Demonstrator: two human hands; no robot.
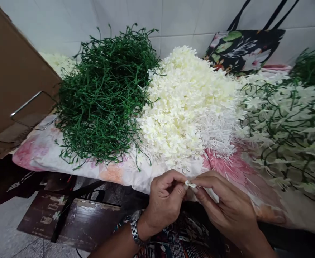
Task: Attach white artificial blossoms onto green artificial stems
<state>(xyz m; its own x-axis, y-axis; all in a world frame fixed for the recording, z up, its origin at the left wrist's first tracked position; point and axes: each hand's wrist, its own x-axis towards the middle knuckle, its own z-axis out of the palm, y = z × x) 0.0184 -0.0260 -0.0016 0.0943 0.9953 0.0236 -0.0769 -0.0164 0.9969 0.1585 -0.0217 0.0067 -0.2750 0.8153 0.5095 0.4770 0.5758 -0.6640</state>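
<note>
At the table's front edge, my left hand (166, 199) and my right hand (223, 204) meet with their fingertips pinched. Between them is a small white artificial flower (191, 184), mostly hidden by the fingers. Both hands grip it. Just beyond lies a big heap of cream-white artificial flowers (179, 104), with white thread-like pieces (216, 130) on its right side. To the left of that heap rises a tangled pile of green plastic stems (103, 96). White blossoms joined to green stems (283, 122) spread over the right side.
A floral cloth (90, 172) covers the table. A cardboard box (14, 79) with a bent metal wire (25, 107) stands at the left. A black flowered bag (246, 50) leans on the tiled wall. Below the table is a worn brown wooden board (92, 218).
</note>
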